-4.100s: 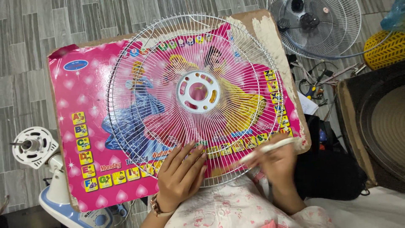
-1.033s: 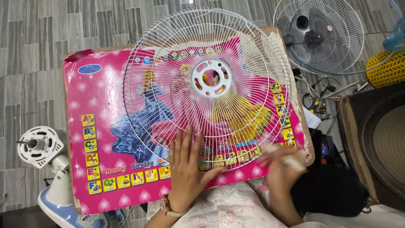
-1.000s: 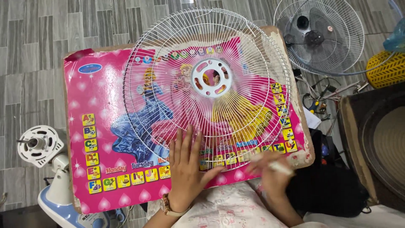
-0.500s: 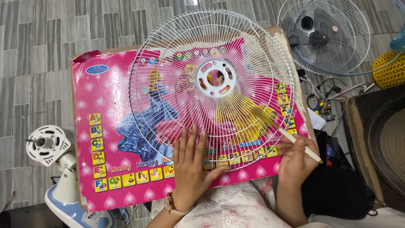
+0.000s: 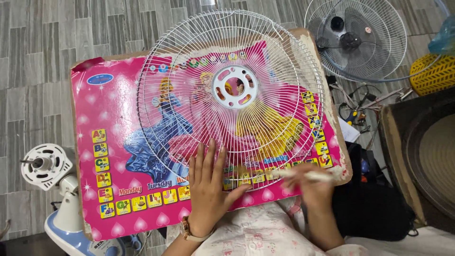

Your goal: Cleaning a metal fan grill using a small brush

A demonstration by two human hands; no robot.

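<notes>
A white wire fan guard (image 5: 232, 90) lies flat on a pink picture board (image 5: 113, 142) that rests on my lap. My left hand (image 5: 208, 189) presses flat on the guard's near rim, fingers spread. My right hand (image 5: 310, 187) is at the near right rim, closed around a thin white stick-like tool (image 5: 303, 175) that points left across the wires. The right hand is blurred by motion.
A fan motor on a white and blue stand (image 5: 47, 166) sits at the left. Another wire fan guard with a motor (image 5: 358, 38) lies at the upper right, beside a yellow basket (image 5: 433, 73), loose wires and tools (image 5: 358, 106), and a dark round object (image 5: 426, 151).
The right hand has shifted left along the near rim with the white tool. The left hand stays pressed on the guard. The view has drifted slightly.
</notes>
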